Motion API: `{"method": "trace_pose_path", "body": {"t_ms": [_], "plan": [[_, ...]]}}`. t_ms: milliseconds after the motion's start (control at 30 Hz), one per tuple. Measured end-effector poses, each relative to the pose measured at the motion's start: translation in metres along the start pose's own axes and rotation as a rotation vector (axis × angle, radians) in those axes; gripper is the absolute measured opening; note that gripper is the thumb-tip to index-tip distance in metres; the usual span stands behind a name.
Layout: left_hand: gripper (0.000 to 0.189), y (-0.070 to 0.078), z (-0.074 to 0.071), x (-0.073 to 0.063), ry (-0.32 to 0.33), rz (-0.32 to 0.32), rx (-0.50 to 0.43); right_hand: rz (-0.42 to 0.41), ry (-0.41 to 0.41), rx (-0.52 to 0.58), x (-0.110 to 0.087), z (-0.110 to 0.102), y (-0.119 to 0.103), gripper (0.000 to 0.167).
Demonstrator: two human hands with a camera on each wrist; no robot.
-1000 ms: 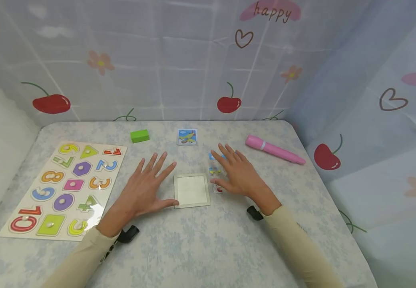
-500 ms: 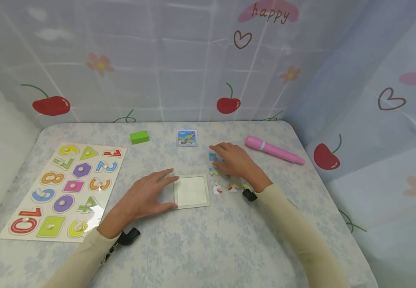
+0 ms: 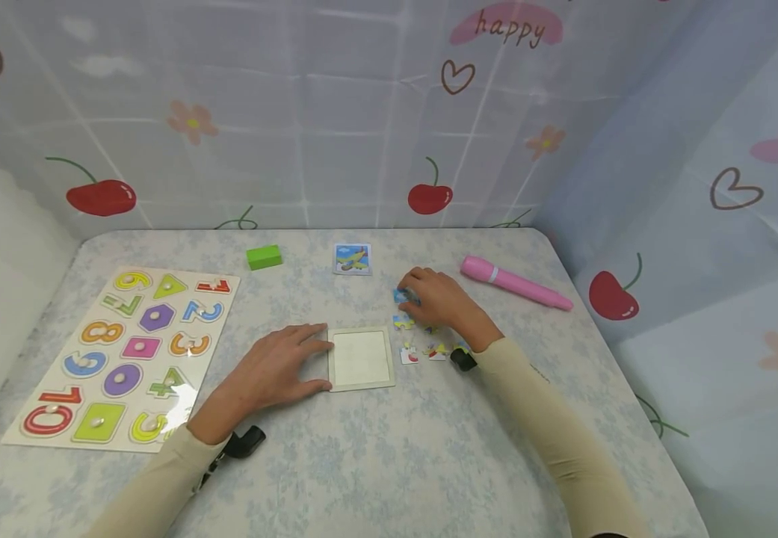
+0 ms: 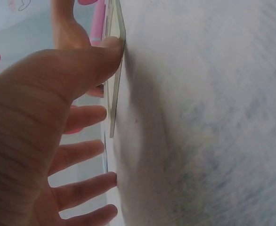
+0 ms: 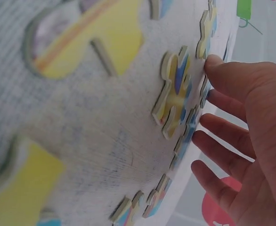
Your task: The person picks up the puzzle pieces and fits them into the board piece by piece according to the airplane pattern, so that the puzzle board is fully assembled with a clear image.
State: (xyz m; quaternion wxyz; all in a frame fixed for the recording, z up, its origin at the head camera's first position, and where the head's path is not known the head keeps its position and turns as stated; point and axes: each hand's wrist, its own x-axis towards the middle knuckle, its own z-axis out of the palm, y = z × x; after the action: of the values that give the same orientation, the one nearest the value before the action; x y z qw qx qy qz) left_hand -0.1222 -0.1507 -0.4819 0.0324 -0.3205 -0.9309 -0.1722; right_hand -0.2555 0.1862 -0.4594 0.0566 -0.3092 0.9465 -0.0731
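Note:
My left hand [image 3: 269,368] lies at the left side of a square white puzzle tray [image 3: 390,357] with a raised rim. Its thumb and a fingertip touch the tray's left edge; the left wrist view shows the thumb on the rim [image 4: 114,89]. My right hand [image 3: 437,300] is over several jigsaw pieces to the right of the tray. Thumb and index finger are on either side of a blue puzzle piece [image 3: 400,296], pinching it on the table. Other pieces, such as a yellow and blue one [image 5: 178,89], lie flat around; the hand hides some from the head view.
A small airplane picture card [image 3: 352,258] lies at the back, with a green block [image 3: 264,257] to its left. A pink pen-shaped stick [image 3: 516,284] is at the back right. A number and shape peg board [image 3: 183,299] covers the left side. A patterned curtain [image 3: 362,112] borders the table.
My right hand has drawn back slightly and its spread fingers have bent down onto the blue puzzle piece. My left hand has lowered, its fingers coming to the tray's left edge.

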Motion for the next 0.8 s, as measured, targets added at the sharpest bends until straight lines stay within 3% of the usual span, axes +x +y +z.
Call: {"method": "trace_pose_path", "body": {"t_ms": [267, 500, 800], "plan": [[0.063, 0.0, 0.001, 0.0, -0.021, 0.006, 0.037, 0.006, 0.011, 0.003, 0.001, 0.0, 0.001, 0.041], [0.065, 0.001, 0.001, 0.001, -0.03, -0.004, 0.042, -0.027, 0.048, 0.034, -0.002, -0.004, -0.015, 0.039], [0.065, -0.002, 0.002, 0.001, -0.009, 0.014, 0.034, -0.171, 0.146, 0.054, -0.01, -0.001, -0.044, 0.036]]}}
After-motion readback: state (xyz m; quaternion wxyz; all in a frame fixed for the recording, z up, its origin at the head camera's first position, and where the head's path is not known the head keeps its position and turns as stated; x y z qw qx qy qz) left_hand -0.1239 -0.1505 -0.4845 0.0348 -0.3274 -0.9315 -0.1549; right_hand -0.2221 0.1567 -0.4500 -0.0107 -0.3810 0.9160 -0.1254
